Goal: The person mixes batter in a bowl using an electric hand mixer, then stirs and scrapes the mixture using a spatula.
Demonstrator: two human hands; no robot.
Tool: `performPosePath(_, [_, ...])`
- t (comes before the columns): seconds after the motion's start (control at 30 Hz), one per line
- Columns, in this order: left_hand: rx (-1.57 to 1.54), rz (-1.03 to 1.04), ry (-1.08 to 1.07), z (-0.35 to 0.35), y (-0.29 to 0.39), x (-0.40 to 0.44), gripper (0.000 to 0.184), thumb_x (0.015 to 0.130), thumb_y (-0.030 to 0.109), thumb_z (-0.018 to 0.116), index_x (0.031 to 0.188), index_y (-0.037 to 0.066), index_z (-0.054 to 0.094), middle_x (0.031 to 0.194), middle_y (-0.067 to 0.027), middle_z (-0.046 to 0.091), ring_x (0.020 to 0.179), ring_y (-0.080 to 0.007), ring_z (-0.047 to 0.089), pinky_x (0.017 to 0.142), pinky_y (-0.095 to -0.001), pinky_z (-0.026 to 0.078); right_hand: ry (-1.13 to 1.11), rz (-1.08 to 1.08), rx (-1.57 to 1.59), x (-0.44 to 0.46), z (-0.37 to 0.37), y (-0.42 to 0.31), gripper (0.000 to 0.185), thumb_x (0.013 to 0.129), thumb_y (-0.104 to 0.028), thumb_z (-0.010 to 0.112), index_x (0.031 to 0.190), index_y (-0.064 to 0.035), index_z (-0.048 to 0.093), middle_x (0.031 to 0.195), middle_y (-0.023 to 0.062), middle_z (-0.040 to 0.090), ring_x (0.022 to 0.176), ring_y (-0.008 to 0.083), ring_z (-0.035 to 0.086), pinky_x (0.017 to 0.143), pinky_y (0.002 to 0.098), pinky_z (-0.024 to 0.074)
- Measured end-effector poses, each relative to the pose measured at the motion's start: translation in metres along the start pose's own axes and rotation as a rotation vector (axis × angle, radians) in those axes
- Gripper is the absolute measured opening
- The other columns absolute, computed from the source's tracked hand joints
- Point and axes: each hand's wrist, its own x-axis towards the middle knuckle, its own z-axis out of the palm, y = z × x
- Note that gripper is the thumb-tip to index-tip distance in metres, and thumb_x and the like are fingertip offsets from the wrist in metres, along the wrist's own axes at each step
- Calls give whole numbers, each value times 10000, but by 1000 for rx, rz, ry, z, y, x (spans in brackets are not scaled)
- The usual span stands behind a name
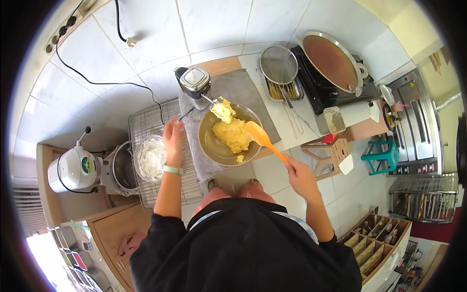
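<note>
Spatula (260,136) in right hand (300,176); yellow mixture (231,136) in 1 bowl (217,154).

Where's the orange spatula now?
In the head view, right of centre: the right hand holds the orange spatula, its blade over the bowl of yellow mixture.

There are two hands (172,141) (300,176), one spatula (258,133), one handheld mixer (196,80), one bowl (209,145) of yellow dough (231,136), one stand mixer (73,170), one round strainer (278,64) and one teal stool (389,155).
</note>
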Motion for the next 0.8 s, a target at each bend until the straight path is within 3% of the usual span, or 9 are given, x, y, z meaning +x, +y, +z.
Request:
performPosePath(0.03, [27,136,7,4,7,19,372,904,224,543,1192,-5,491,1054,-97,582,1006,-164,544,820,-296,457,-46,68,-24,3,-8,-9,292,898,-177,454,1163,-153,575,877,158,630,807,346,594,677,422,459])
performPosePath(0.13, [167,453,-29,29,44,68,375,911,210,530,1204,-20,484,1176,-135,540,1091,-213,502,931,-307,385,152,-52,-36,27,-24,-27,282,893,-184,466,1146,-156,588,840,149,630,788,339,593,674,417,458])
performPosePath(0.2, [393,655,-62,53,80,76,362,917,217,516,1191,-18,491,1167,-150,543,1095,-229,498,946,-318,368,216,-193,-95,54,-35,-43,280,890,-187,472,1142,-154,590,847,144,632,767,329,595,659,407,458])
performPosePath(0.3, [445,800,-81,75,101,81,340,927,210,494,1178,-20,498,1154,-161,545,1085,-245,503,945,-331,367,204,-174,-270,78,-45,-67,272,891,-193,475,1130,-154,598,825,139,628,755,313,598,637,398,455])
performPosePath(0.43, [305,795,58,53,75,75,329,939,199,473,1173,-31,492,1121,-153,551,1054,-227,514,928,-322,379,337,-148,-114,55,-37,-72,257,896,-190,479,1115,-155,608,761,136,611,703,302,593,598,392,446])
performPosePath(0.63, [38,301,59,6,-8,27,293,951,217,462,1135,-11,467,838,-28,509,753,-88,508,678,-237,450,338,-28,81,9,42,1,249,900,-185,488,1117,-154,604,687,124,568,641,295,564,579,370,438])
performPosePath(0.7, [100,44,-91,8,-14,-12,325,946,234,475,1171,2,437,777,-18,495,673,-70,508,595,-215,451,236,80,256,1,56,7,258,906,-181,481,1138,-158,591,696,118,555,654,287,559,589,359,440])
performPosePath(0.8, [-39,-159,-140,19,-54,-41,351,939,227,486,1207,15,405,771,-27,519,612,-79,524,506,-217,452,286,-112,117,6,79,25,327,871,-108,479,1173,-190,573,709,96,513,667,267,542,592,354,437])
